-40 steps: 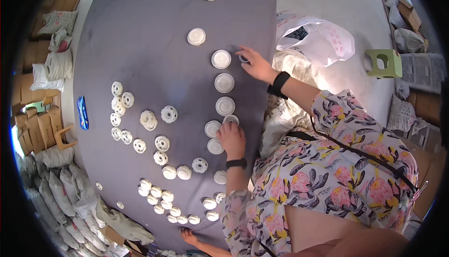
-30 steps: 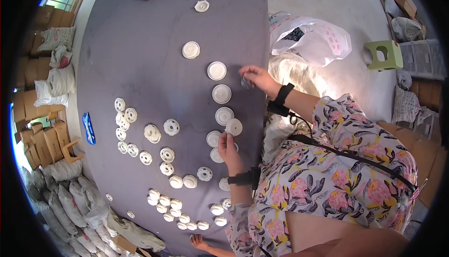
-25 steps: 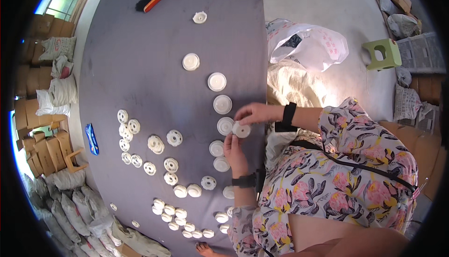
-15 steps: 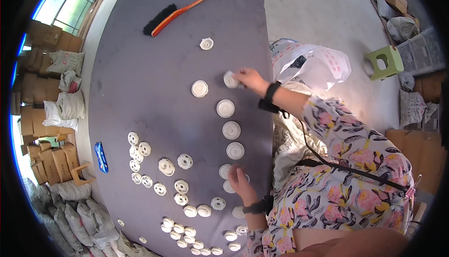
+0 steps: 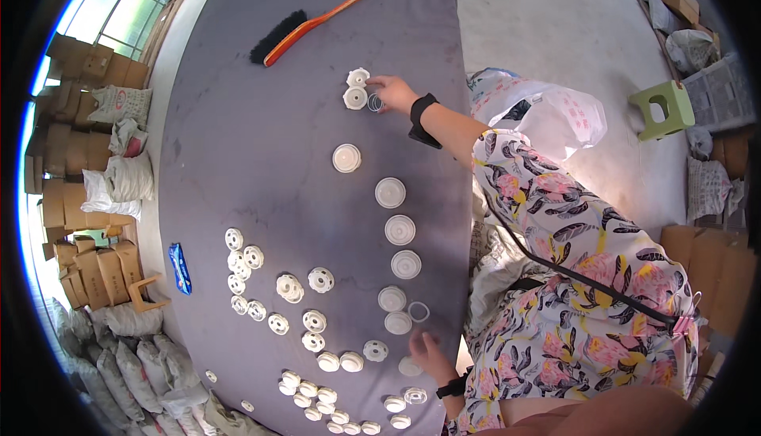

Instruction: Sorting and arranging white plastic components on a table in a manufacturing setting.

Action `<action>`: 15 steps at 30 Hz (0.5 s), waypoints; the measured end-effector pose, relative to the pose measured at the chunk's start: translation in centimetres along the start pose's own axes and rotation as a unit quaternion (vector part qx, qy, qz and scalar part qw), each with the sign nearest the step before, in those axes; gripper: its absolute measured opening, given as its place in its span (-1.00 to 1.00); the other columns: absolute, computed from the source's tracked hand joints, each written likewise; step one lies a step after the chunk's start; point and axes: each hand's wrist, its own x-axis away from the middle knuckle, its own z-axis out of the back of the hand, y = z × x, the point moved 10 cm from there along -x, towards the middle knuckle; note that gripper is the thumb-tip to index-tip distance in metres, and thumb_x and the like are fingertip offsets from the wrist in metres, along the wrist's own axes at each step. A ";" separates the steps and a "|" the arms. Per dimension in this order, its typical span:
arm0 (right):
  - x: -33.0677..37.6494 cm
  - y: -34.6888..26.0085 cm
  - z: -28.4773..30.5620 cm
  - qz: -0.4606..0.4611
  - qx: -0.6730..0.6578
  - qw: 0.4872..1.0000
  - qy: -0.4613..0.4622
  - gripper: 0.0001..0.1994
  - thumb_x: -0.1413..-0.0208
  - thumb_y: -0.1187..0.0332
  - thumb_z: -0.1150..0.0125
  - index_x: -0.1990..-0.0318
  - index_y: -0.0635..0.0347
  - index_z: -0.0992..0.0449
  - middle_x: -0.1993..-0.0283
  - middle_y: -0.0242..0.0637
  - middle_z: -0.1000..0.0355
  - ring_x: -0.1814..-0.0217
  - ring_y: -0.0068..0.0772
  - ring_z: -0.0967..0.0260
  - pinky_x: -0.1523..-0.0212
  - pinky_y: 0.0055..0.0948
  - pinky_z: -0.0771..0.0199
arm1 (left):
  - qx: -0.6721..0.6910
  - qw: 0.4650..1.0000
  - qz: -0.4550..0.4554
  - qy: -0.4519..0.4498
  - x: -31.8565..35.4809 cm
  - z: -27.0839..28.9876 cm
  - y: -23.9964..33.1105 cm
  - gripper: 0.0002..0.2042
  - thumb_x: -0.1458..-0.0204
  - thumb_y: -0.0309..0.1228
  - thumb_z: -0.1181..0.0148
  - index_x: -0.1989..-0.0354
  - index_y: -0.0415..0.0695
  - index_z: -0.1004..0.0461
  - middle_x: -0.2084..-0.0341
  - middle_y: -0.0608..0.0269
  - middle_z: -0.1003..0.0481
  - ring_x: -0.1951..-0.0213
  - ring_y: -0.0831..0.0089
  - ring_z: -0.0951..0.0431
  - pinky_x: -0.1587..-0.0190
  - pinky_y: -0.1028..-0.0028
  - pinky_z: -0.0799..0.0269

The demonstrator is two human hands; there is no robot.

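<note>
My right hand [image 5: 394, 94] reaches over the table's upper part, fingers closed about a thin, wire-like ring [image 5: 375, 103]. Against it lies a round white plastic cap [image 5: 355, 98], touching a white cap with a notched rim [image 5: 358, 78]. Lower down, my left hand [image 5: 430, 359] is slightly blurred, its fingers apart beside a white disc [image 5: 409, 366]. A pale loose ring [image 5: 418, 311] lies above that hand, beside a white round lid [image 5: 398, 323]. More lids [image 5: 400, 230] form a column up the table's right side, and one lid [image 5: 346, 158] sits left of it.
White discs with holes [image 5: 314, 321] and thicker white caps [image 5: 351, 361] are scattered on the grey-covered table [image 5: 261, 135]. A brush with orange handle [image 5: 317, 22] lies at the top, a blue packet [image 5: 180, 268] at the left edge. Plastic bags [image 5: 555, 115] and a green stool [image 5: 664, 111] stand right.
My right hand has moved up and left, and the cap it carried now lies against the notched cap. My left hand has drawn down from the lids, uncovering the pale ring.
</note>
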 end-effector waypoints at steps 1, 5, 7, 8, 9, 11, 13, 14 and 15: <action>0.3 0.5 0.4 -0.001 -0.003 1.000 0.003 -0.59 -0.02 0.57 0.16 -0.08 0.17 -0.29 -0.19 -0.22 -0.14 0.02 -0.33 -0.29 0.22 -0.35 -0.53 | 0.013 1.000 0.006 -0.010 0.2 -0.3 -0.1 -0.76 -0.07 -0.46 0.00 0.10 -0.27 -0.33 0.33 0.25 -0.41 0.41 0.54 -0.39 0.35 0.55 -0.33; 3.2 -3.2 2.8 0.287 0.320 0.897 0.105 -0.63 0.00 0.50 0.14 -0.01 0.14 -0.36 -0.19 -0.19 -0.18 0.00 -0.23 -0.30 0.06 -0.39 -0.40 | -0.029 0.998 -0.013 -0.046 0.7 -1.5 -0.2 -0.79 -0.08 -0.45 0.06 0.15 -0.27 -0.33 0.37 0.22 -0.42 0.50 0.56 -0.36 0.45 0.57 -0.28; 5.5 -3.7 4.2 0.360 0.380 0.834 0.172 -0.65 0.00 0.46 0.13 0.03 0.13 -0.39 -0.13 -0.16 -0.24 -0.03 -0.15 -0.29 -0.02 -0.37 -0.32 | -0.040 0.997 -0.049 -0.049 0.7 -1.3 -0.3 -0.79 -0.09 -0.45 0.07 0.14 -0.28 -0.33 0.36 0.21 -0.42 0.53 0.56 -0.37 0.48 0.58 -0.28; 6.1 -3.0 5.6 0.319 0.318 0.873 0.189 -0.69 -0.01 0.44 0.13 0.08 0.15 -0.41 -0.05 -0.15 -0.30 0.03 -0.13 -0.31 0.02 -0.34 -0.33 | -0.049 0.996 -0.046 -0.053 0.6 -0.8 -0.6 -0.79 -0.09 -0.45 0.07 0.14 -0.28 -0.33 0.36 0.21 -0.42 0.53 0.56 -0.37 0.48 0.58 -0.28; 6.8 -2.1 6.9 0.276 0.254 0.904 0.206 -0.73 -0.02 0.42 0.12 0.13 0.17 -0.43 0.04 -0.13 -0.36 0.08 -0.11 -0.34 0.06 -0.31 -0.34 | -0.066 0.996 -0.057 -0.035 0.4 0.1 -0.6 -0.78 -0.08 -0.45 0.07 0.13 -0.28 -0.33 0.36 0.20 -0.42 0.53 0.55 -0.37 0.48 0.58 -0.29; 10.3 1.7 9.2 0.251 0.227 0.911 0.236 -0.77 -0.02 0.39 0.11 0.19 0.19 -0.43 0.18 -0.15 -0.40 0.11 -0.10 -0.33 0.12 -0.28 -0.34 | -0.090 0.993 -0.067 -0.030 0.7 0.9 -1.3 -0.78 -0.08 -0.45 0.07 0.13 -0.28 -0.33 0.36 0.19 -0.42 0.53 0.55 -0.37 0.48 0.58 -0.29; 13.6 8.3 11.7 0.135 0.256 0.937 0.194 -0.78 0.00 0.36 0.07 0.24 0.19 -0.45 0.24 -0.15 -0.42 0.13 -0.10 -0.34 0.14 -0.27 -0.35 | -0.104 0.993 -0.062 -0.002 1.2 2.2 -2.8 -0.77 -0.07 -0.44 0.07 0.13 -0.28 -0.34 0.36 0.18 -0.43 0.52 0.54 -0.38 0.49 0.57 -0.29; 16.4 10.3 13.7 0.155 0.308 0.915 0.210 -0.79 0.01 0.34 0.06 0.26 0.18 -0.46 0.27 -0.15 -0.42 0.15 -0.09 -0.34 0.16 -0.25 -0.36 | -0.114 0.992 -0.055 -0.006 2.2 1.9 -2.8 -0.76 -0.06 -0.43 0.06 0.14 -0.28 -0.36 0.39 0.18 -0.43 0.51 0.52 -0.38 0.47 0.56 -0.29; 19.3 12.1 15.8 0.180 0.365 0.883 0.233 -0.79 0.02 0.33 0.05 0.28 0.18 -0.46 0.30 -0.15 -0.43 0.18 -0.08 -0.34 0.17 -0.23 -0.36 | -0.108 0.992 -0.065 -0.023 2.4 2.1 -3.0 -0.76 -0.06 -0.43 0.06 0.14 -0.28 -0.36 0.39 0.18 -0.43 0.51 0.52 -0.38 0.47 0.56 -0.29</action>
